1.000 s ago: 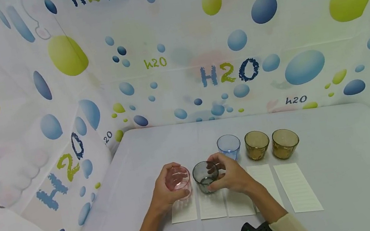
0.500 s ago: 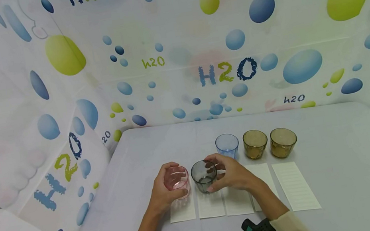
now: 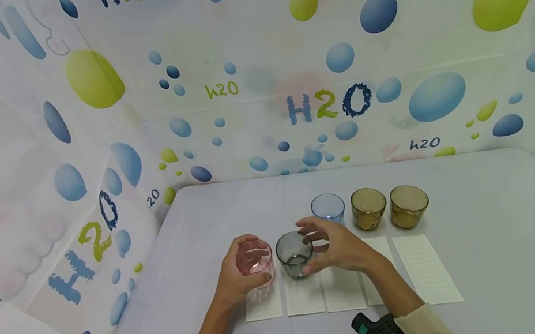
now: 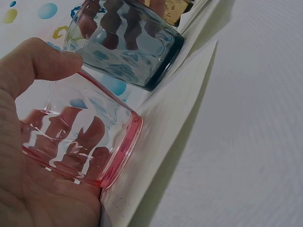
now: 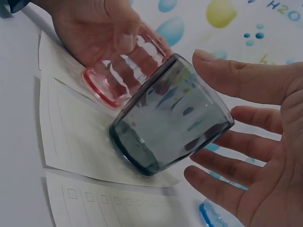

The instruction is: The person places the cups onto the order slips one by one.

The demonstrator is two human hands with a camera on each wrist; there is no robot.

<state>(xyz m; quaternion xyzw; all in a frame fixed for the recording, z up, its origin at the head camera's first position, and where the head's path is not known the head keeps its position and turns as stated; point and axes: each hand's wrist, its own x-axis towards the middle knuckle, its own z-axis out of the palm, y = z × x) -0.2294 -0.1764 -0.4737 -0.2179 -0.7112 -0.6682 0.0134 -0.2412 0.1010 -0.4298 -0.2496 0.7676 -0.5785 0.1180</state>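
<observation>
My left hand grips a clear pink drinking glass; its fingers show through the wall, with the thumb on the near side. Right beside that glass stands a smoky grey glass, upright over the second paper strip. Around its right side is my right hand, fingers spread and the thumb apart from them. In the right wrist view, these loosely bent fingers lie behind the grey glass, with the thumb close to its rim. The left wrist view shows the pink glass cupped against my palm.
Behind my right hand stand a blue glass and two amber glasses, one in the middle and one at right. Several paper strips lie in a row, the rightmost strip fully visible. A patterned cloth rises behind the white table.
My right hand's fingers have loosened from the grey glass and shifted slightly right, while that glass has stayed in place. My left hand keeps its hold on the pink glass.
</observation>
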